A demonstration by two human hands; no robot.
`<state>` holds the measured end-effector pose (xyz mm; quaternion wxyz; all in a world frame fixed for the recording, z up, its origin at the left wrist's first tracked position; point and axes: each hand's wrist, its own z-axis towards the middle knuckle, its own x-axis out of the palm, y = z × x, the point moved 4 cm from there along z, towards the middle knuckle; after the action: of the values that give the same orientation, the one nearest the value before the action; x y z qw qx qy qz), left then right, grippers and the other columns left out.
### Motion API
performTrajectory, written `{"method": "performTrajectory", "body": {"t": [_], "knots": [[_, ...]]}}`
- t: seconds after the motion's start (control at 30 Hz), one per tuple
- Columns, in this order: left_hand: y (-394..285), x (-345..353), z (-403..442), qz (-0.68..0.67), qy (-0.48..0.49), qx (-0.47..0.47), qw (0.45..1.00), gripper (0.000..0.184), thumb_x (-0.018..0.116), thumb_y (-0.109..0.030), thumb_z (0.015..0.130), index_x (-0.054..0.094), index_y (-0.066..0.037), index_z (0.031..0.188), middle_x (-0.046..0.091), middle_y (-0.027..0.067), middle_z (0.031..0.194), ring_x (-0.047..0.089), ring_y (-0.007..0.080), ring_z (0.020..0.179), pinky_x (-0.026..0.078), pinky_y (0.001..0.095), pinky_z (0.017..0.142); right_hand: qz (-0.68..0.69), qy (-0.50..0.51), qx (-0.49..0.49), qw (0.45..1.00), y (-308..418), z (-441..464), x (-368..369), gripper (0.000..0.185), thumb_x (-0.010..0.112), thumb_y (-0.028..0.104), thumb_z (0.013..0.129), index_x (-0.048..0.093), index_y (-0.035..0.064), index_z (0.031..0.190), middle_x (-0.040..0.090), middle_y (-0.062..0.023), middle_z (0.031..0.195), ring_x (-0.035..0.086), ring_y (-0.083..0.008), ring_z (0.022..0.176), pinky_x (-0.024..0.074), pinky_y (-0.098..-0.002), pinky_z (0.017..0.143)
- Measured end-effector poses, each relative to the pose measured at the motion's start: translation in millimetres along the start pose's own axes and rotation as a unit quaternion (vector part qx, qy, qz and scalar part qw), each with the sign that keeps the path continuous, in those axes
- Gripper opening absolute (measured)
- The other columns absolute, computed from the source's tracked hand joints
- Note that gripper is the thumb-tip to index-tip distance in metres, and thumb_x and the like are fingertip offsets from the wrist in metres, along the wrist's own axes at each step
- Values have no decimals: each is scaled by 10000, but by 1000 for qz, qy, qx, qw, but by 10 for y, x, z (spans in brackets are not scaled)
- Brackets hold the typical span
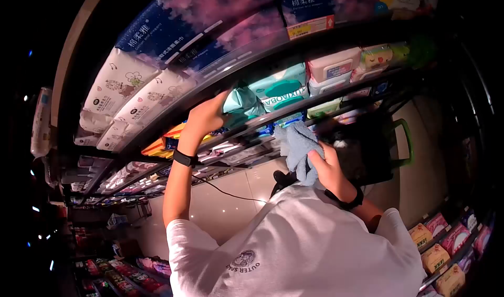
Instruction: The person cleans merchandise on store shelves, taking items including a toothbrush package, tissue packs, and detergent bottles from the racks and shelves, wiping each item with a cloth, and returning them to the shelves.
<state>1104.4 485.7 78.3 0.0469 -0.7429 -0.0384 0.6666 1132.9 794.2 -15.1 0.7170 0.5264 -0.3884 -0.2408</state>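
Note:
My left hand (210,114) reaches into the shelf at the near end of a teal plastic package (242,103); its fingertips are hidden behind or against the package, so its grip is unclear. A larger teal pack (279,86) lies just to the right of it. In front of the shelf, my right hand (326,167) is closed on a crumpled grey-blue cloth (300,149), which hangs below the fingers and reaches up toward the shelf edge.
White printed tissue packs (123,87) and dark blue boxes (152,32) fill the upper shelf. Pink and white wipe packs (333,66) stand further right. A dark cart with a green handle (407,143) is at the right. Packaged goods (436,257) line another shelf at lower right.

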Motion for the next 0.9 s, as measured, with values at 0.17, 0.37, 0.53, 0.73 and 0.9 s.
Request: {"method": "performTrajectory", "body": {"t": [0.17,0.37,0.53,0.73,0.9], "knots": [[487,161,261,-98,74,-10,992,785,716,-241,809,357,-131,1499,496,238,1410,479,365,1306,388,376,1062,383,47,10,923,-121,265,-46,522,436,283,1013,397,-7,1447,494,-145,1433,482,-260,1317,355,-406,1112],[374,205,204,-58,85,-103,989,696,704,-330,846,423,-111,1443,646,268,1124,624,379,1073,477,414,898,572,34,1,820,-211,402,-474,498,334,370,1042,491,28,1369,571,-144,1347,547,-319,1229,394,-458,1084],[62,205,123,35,-95,-31,994,737,745,-506,787,500,-121,1366,683,213,968,651,396,932,507,442,755,584,24,19,811,-288,353,-535,519,310,386,1038,498,30,1366,585,-157,1322,565,-331,1198,420,-460,1055],[-160,221,353,10,-41,-49,998,719,727,-482,807,490,-96,1365,676,215,994,649,394,950,512,442,760,602,71,65,793,-400,440,-372,536,329,407,1037,499,13,1357,592,-165,1307,582,-334,1164,445,-456,1022],[127,383,540,9,15,-97,995,837,664,-496,844,317,-140,1518,655,242,1116,637,378,1054,503,420,864,588,42,108,800,-532,451,-343,529,333,401,1040,494,15,1365,586,-164,1320,576,-325,1182,430,-454,1044]]}}
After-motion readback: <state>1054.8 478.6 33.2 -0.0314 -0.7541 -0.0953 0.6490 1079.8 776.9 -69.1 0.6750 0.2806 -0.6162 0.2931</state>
